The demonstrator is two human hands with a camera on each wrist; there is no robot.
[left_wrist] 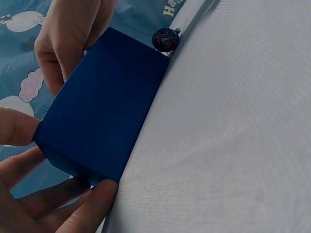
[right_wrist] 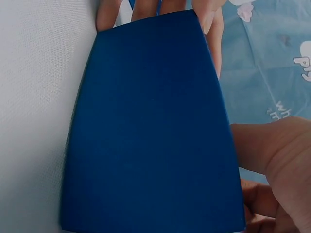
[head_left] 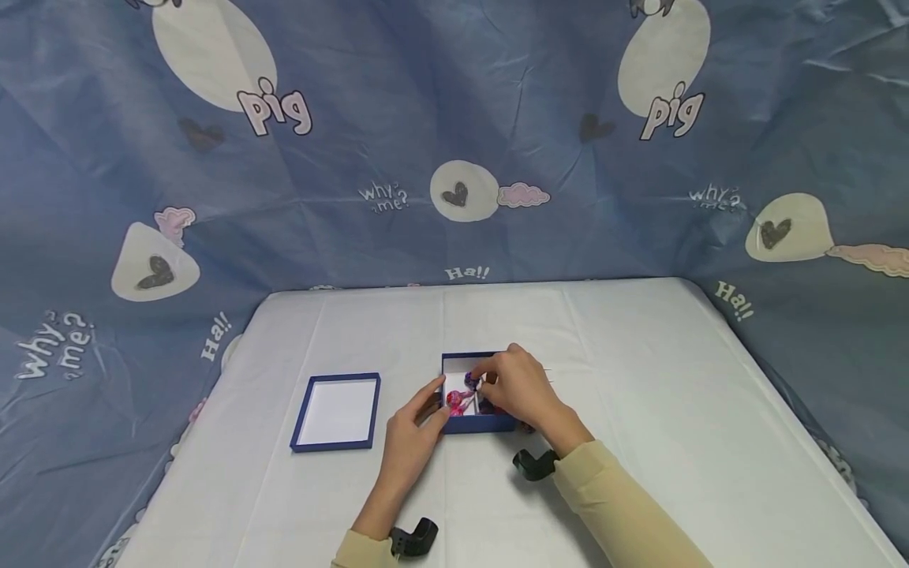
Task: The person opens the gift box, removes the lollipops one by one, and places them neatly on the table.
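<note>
An uncovered blue box (head_left: 479, 424) with a white inside stands on the table. My left hand (head_left: 412, 446) grips its near left corner, thumb at the upper edge and fingers along the side, as the left wrist view shows. My right hand (head_left: 521, 386) reaches over the box's right part, thumb and forefinger pinching a purple-wrapped lollipop (head_left: 470, 381) inside. Pink-wrapped lollipops (head_left: 457, 402) lie in the left part of the box. The right hand hides much of the box's inside. In the right wrist view, the blue box wall (right_wrist: 150, 126) covers the contents.
A shallow blue lid (head_left: 334, 447) lies with its white inside up, left of the box. A dark-wrapped lollipop (left_wrist: 165, 40) lies on the table just beyond the box's right side. A white cloth (head_left: 639, 473) covers the table; a blue printed curtain (head_left: 568, 237) hangs behind.
</note>
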